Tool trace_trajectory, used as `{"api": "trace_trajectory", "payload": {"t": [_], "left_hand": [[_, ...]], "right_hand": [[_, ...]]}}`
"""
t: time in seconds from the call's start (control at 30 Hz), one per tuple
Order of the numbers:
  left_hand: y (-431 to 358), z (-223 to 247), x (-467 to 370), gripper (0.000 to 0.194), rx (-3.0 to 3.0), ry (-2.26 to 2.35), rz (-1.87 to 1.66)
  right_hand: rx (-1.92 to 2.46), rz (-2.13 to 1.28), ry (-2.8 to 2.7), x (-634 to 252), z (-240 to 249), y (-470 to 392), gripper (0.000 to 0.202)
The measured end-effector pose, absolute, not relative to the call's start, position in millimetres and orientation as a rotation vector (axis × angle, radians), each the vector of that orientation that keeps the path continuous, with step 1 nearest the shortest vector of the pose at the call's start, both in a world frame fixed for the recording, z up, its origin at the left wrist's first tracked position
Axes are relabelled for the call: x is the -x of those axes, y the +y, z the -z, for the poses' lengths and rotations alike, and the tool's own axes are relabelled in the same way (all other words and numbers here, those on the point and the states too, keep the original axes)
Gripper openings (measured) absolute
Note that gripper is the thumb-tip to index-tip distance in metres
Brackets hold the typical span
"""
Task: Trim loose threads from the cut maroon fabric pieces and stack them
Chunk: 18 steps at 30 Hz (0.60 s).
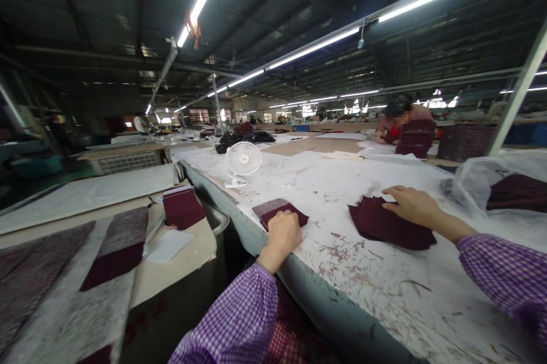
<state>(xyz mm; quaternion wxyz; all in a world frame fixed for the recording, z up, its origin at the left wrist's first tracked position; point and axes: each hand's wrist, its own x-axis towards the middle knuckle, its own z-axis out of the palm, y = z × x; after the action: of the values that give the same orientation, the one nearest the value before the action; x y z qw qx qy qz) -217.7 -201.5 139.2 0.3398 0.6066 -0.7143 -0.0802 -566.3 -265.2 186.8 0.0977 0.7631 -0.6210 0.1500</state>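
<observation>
My left hand (282, 234) rests at the near edge of the table with its fingers curled down on a maroon fabric piece (294, 211). A grey speckled strip (270, 205) lies along that piece's far side. My fingertips there are partly hidden. To the right, my right hand (408, 204) reaches over a stack of maroon fabric pieces (387, 227) with zigzag-cut edges. Its fingers are stretched out and apart, touching the stack's top right part, and nothing shows lifted in them.
A small white fan (243, 159) stands on the paper-covered table (333, 182), with dark thread scraps nearby. On the left, a lower board (183, 253) bears maroon and grey fabric panels (113, 247). A plastic bag (474, 184) lies right. Across the table, a person (384, 127) handles maroon fabric.
</observation>
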Motion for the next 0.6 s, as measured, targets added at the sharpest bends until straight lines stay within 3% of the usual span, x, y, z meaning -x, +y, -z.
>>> {"api": "trace_trajectory", "payload": {"t": [0.17, 0.3, 0.47, 0.6], "left_hand": [[-220.7, -127.8, 191.8, 0.014, -1.565, -1.598, 0.408], [-224.6, -122.8, 185.1, 0.014, -1.518, -1.552, 0.444], [-222.5, -123.7, 188.5, 0.012, -1.474, -1.542, 0.467], [-221.2, -126.7, 189.6, 0.027, -1.462, -1.481, 0.51]], "right_hand": [[-2.692, -0.596, -1.374, 487.9, -192.6, -245.8, 0.037], [-2.934, -0.526, -1.035, 410.7, -185.6, -243.9, 0.034], [-3.003, -0.464, -1.018, 349.2, -170.9, -249.8, 0.023], [-3.203, -0.634, -0.968, 345.3, -163.3, -253.7, 0.04]]}}
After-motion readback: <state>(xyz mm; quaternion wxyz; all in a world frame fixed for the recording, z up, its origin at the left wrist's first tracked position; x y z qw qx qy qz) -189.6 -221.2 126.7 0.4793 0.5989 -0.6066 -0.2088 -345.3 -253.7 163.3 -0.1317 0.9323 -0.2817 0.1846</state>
